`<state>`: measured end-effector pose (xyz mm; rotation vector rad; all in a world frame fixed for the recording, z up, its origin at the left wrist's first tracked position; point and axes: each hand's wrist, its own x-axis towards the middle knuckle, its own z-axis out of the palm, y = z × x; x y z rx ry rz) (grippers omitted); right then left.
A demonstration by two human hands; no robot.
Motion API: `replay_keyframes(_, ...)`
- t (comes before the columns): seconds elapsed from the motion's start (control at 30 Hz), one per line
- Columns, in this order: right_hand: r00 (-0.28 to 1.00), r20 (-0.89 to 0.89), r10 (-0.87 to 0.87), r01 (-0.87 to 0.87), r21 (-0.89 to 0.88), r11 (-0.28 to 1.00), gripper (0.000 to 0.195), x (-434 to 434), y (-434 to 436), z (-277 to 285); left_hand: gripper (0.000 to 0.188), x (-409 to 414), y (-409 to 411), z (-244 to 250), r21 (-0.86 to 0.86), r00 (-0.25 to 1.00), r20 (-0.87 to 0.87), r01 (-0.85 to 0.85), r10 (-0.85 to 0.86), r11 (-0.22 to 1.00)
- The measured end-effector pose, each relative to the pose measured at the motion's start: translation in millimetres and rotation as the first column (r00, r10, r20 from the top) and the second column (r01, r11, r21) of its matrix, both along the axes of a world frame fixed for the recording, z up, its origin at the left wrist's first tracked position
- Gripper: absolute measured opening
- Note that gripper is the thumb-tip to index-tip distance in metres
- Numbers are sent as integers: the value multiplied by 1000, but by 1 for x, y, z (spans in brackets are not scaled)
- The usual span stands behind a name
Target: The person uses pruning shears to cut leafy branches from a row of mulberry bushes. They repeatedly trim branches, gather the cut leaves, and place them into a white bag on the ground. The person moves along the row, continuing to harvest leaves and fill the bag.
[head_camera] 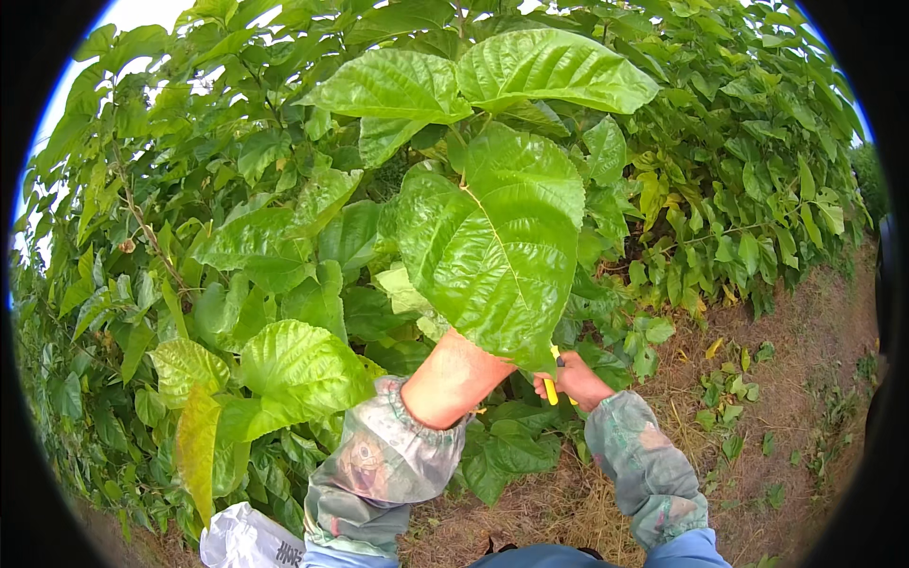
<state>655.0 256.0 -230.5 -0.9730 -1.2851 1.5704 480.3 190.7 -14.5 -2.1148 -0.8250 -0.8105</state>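
Note:
My right hand [584,383] is closed around a small yellow-and-black handled tool [552,392] that looks like pruning shears; its working end is hidden by foliage. From the left, my bare forearm [454,380] reaches in beneath a large, glossy, serrated mulberry-like leaf [497,248]. That leaf covers my left hand, so its fingers and anything in them are hidden. The leaf's tip hangs close to the tool. Above it, two more broad leaves [557,69] spread from the same shoot. Patterned sleeve covers [401,447] are on both forearms.
Dense leafy bushes [263,156] rise in front and on both sides. A bare brown branch [145,227] slants through the left foliage. At lower left lies a white plastic bag [245,536] bearing writing. Cut or fallen leaves [728,390] lie on dry, straw-strewn ground [774,490] at right.

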Motion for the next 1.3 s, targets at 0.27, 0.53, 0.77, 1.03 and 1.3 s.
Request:
replay_keyframes(0.27, 1000, -26, 13, -12, 38, 999, 23, 3, 21, 5, 44, -41, 56, 115, 234, 841, 94, -538, 532, 810)
replay_keyframes(0.53, 993, -15, 115, -108, 238, 965, 21, -46, 32, 84, 45, -108, 83, 161, 252, 712, -30, -673, 701, 695)
replay_keyframes(0.77, 997, 42, 60, -73, 522, 850, 28, -82, 38, 168, 76, -118, 89, 121, 146, 788, 38, -613, 615, 777)
replay_keyframes(1.03, 958, 166, -234, 87, 609, 789, 36, -82, 57, 182, 40, -97, 77, 82, 119, 862, 29, -505, 506, 855)
replay_keyframes(1.3, 960, 181, -213, 78, 559, 826, 32, -69, 49, 193, 40, -94, 71, 75, 96, 898, 66, -440, 436, 893)
